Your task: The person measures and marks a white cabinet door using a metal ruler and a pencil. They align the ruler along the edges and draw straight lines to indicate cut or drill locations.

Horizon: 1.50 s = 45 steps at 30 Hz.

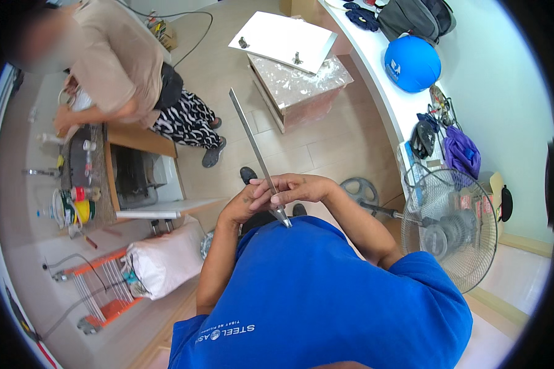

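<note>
A long, thin metal square stands out in front of my body, its blade slanting away to the far left. Its thicker silver end rests close to my blue shirt. My right hand is closed around the blade near that end. My left hand meets it from the left, fingers overlapping and folded about the same tool. Which fingers carry the weight is hidden where the hands cross.
A co-worker stands at a cluttered counter on the left. A white panel with hinges lies on a dusty box ahead. To the right are a fan and a white ledge bearing a blue helmet. An orange stepladder leans lower left.
</note>
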{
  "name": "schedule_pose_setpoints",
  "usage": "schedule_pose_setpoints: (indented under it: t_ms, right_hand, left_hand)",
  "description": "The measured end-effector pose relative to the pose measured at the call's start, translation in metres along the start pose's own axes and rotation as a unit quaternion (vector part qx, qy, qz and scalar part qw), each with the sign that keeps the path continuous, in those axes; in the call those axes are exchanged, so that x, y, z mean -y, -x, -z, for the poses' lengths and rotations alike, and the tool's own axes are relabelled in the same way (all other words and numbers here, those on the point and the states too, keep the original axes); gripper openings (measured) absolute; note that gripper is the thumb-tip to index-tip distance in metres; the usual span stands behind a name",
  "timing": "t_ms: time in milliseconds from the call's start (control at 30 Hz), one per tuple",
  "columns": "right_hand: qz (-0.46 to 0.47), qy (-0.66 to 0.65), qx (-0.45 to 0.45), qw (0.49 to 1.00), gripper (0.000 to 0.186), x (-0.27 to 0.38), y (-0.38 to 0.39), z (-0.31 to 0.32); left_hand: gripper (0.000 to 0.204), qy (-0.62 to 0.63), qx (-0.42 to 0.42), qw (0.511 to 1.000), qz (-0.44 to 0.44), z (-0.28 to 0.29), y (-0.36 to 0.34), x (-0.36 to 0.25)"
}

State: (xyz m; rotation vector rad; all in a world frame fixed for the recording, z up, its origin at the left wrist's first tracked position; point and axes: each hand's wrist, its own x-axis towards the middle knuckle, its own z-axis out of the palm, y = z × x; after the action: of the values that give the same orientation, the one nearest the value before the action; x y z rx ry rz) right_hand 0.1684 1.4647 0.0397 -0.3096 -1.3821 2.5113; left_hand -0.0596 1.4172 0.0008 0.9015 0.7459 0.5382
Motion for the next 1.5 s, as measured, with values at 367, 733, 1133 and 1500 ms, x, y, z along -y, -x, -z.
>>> schedule_pose_setpoints:
  t_ms: [367, 733, 1133, 1500]
  right_hand:
    - [0.13, 0.032, -0.241, 0.961, 0.052, 0.131, -0.119, 0.105]
    - [0.166, 0.059, -0.347, 0.921, 0.045, 0.184, -0.137, 0.212]
    - [0.242, 0.061, -0.352, 0.902, 0.052, 0.259, -0.152, 0.366]
    - [0.215, 0.189, -0.444, 0.849, 0.058, 0.279, -0.166, 0.431]
  left_hand:
    - [0.033, -0.086, 0.163, 0.981, -0.063, 0.185, -0.161, -0.173]
    - [0.026, -0.184, 0.281, 0.938, -0.084, 0.23, -0.305, -0.267]
    - [0.035, -0.087, 0.205, 0.974, -0.031, 0.277, -0.436, -0.345]
    - [0.028, -0.305, 0.232, 0.924, -0.019, 0.309, -0.528, -0.369]
